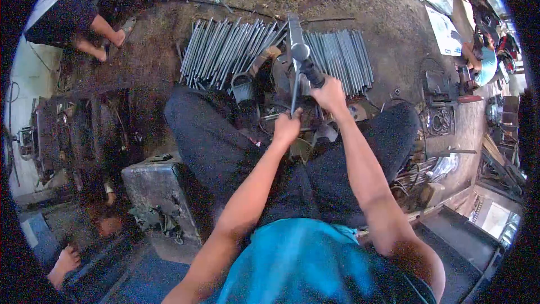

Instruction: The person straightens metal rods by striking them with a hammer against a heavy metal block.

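Note:
My right hand (331, 94) is closed around the dark grip of a hammer (300, 52), whose rounded metal face points up toward me. My left hand (288, 128), lower and to the left, pinches a thin metal rod (295, 93) that stands out past the fingers toward the hammer head. The rod's far end is hidden by the head, which overlaps it in this view. Between my bent knees, below the hands, lies a dark clutter of metal parts. Just beyond, a metal piece with a ribbed top (242, 87) stands to the left.
Many metal rods lie side by side in a left pile (222, 50) and a right pile (340, 59) on the dirt floor. A worn metal box (160, 191) stands by my left leg. Other people's legs (104, 31) show at upper left, and another person (485, 65) at far right.

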Tool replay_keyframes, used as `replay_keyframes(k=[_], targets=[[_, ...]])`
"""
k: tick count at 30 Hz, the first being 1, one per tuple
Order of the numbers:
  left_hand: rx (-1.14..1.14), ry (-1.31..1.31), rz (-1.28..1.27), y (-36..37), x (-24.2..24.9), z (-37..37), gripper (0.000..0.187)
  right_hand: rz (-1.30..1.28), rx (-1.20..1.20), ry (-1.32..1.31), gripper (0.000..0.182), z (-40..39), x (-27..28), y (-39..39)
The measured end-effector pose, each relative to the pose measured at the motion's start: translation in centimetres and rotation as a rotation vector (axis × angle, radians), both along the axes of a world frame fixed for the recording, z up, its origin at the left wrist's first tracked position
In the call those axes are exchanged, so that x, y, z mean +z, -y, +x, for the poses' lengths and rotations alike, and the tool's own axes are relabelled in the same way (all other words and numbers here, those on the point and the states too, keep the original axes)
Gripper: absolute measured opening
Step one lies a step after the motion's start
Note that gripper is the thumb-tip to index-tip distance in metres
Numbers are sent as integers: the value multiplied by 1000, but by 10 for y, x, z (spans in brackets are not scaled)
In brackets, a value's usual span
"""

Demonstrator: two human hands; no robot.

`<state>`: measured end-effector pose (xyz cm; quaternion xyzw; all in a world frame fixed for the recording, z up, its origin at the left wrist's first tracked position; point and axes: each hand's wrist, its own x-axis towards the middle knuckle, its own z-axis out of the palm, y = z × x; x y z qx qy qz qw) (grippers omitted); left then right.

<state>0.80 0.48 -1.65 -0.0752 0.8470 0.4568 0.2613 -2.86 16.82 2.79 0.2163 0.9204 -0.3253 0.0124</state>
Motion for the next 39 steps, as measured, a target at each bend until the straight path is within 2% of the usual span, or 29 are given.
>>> replay_keyframes(k=[2, 3, 4, 6, 8, 9, 11, 13, 14, 16, 17, 18, 20, 21, 23, 24, 26, 27, 28, 30, 31, 33, 37, 39], targets=[[74, 86, 61, 9, 0, 7, 54, -72, 55, 20, 39, 12, 1, 5], [169, 37, 130, 9, 30, 11, 53, -217, 18, 134, 37, 15, 10, 6], [152, 25, 130, 9, 35, 10, 53, -361, -17, 239, 36, 14, 16, 4], [160, 144, 178, 11, 40, 7, 51, -434, -45, 211, 32, 12, -4, -7], [96, 98, 247, 14, 4, 5, 49, -722, -86, 115, 29, 11, -14, -20], [121, 79, 238, 14, 4, 5, 48, -776, -94, 75, 25, 10, -6, -24], [154, 58, 224, 17, 2, 2, 47, -750, -112, 73, 23, 11, -1, -40], [232, 77, 379, 22, 0, -5, 39, -635, -147, 69, 22, 13, 5, -56], [227, 76, 376, 23, 0, -8, 39, -638, -152, 65, 22, 13, 6, -63], [381, 145, 501, 25, 6, -13, 35, -682, -127, 177, 26, 9, 14, -72], [393, 89, 506, 30, -14, -17, 33, -632, -119, 204, 31, 8, 16, -73], [394, 86, 506, 31, -6, -18, 33, -633, -117, 202, 31, 3, 2, -79], [471, 227, 531, 32, 22, -18, 33, -348, 50, 335, 34, -8, -40, -96], [451, 234, 524, 32, 24, -17, 34, -352, 51, 335, 34, -10, -33, -92], [453, 259, 516, 31, 28, -16, 35, -566, 65, 496, 36, -15, -12, -76], [456, 284, 515, 30, 26, -13, 36, -568, 66, 505, 36, -15, -16, -72], [446, 289, 501, 27, 24, -12, 37, -777, -203, 320, 41, -20, -26, -65], [428, 284, 492, 26, 24, -12, 38, -417, 59, 105, 45, -31, -92, -91], [429, 285, 491, 26, 22, -12, 38, -418, 59, 105, 45, -31, -78, -83], [383, 274, 460, 25, 20, -11, 37, -502, -346, 24, 47, -28, -54, -68], [378, 273, 457, 25, 20, -10, 37, -505, -350, 22, 47, -29, -52, -68], [385, 274, 472, 26, 22, -10, 36, -748, -453, -17, 51, -30, -47, -68], [391, 306, 565, 30, 25, -11, 34, -652, -346, 63, 45, -27, -38, -70], [441, 321, 601, 29, 25, -13, 34, -472, -287, 76, 27, -27, -31, -65]])
